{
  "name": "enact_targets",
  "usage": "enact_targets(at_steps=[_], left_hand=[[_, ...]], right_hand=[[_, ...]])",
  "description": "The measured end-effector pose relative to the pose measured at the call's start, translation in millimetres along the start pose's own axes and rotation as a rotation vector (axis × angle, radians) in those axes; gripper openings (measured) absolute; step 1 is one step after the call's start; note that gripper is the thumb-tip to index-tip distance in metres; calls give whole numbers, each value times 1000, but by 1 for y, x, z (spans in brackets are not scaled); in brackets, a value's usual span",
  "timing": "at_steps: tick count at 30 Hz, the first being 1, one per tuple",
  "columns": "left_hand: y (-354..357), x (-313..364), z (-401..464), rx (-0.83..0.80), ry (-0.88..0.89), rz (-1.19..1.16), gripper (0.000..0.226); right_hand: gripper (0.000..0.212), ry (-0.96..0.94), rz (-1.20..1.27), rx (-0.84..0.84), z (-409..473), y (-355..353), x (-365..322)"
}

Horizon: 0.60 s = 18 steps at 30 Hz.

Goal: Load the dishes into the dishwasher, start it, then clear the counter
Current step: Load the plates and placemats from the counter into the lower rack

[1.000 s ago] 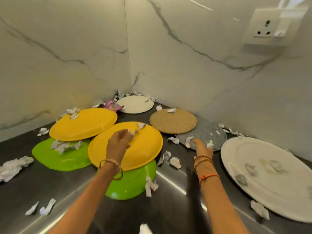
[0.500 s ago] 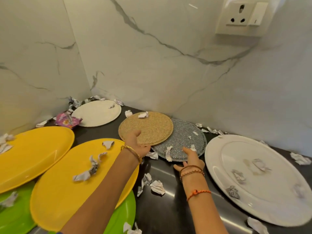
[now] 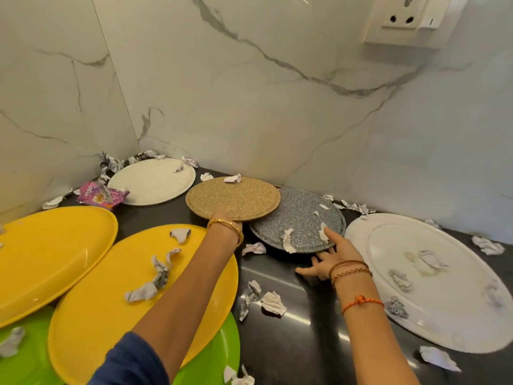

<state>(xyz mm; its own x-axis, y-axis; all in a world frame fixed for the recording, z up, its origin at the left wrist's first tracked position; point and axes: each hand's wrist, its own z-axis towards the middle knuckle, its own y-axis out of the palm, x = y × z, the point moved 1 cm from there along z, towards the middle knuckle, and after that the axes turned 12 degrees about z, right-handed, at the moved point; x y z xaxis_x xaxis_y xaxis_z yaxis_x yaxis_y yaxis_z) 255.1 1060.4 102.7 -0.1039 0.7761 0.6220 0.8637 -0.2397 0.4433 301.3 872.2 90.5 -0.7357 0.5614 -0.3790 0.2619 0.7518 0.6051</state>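
A brown speckled plate (image 3: 233, 198) lies at the back of the dark counter (image 3: 291, 345), its right edge overlapping a grey speckled plate (image 3: 301, 215). My left hand (image 3: 220, 218) reaches under the brown plate's near rim and holds it; the fingers are hidden beneath. My right hand (image 3: 326, 255) is at the grey plate's near rim, one finger lying on top beside a paper scrap (image 3: 322, 232), the others spread straight along the rim. Two yellow plates (image 3: 91, 307) (image 3: 50, 245) lie on green plates (image 3: 213, 354) at the left.
A large white plate (image 3: 388, 237) with crumpled scraps lies at the right, and a small white plate (image 3: 152, 182) sits in the corner next to a pink wrapper (image 3: 100, 195). Paper scraps (image 3: 273, 302) litter the counter. Marble walls close in behind; a socket (image 3: 402, 20) hangs top right.
My left hand left the yellow plate, reached the brown plate and slid under its near rim. My right hand moved up to the grey plate's rim. The view swung right.
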Motion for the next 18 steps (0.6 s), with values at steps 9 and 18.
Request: enact_targets(at_steps=[9,18], left_hand=[[-34,23,-6,-83,-68,-45,20],[-51,58,-47,-203,407,44,38]], right_hand=[[48,-5,-199,192,11,29,10],[32,-276,-10,-22,-10,8,6]])
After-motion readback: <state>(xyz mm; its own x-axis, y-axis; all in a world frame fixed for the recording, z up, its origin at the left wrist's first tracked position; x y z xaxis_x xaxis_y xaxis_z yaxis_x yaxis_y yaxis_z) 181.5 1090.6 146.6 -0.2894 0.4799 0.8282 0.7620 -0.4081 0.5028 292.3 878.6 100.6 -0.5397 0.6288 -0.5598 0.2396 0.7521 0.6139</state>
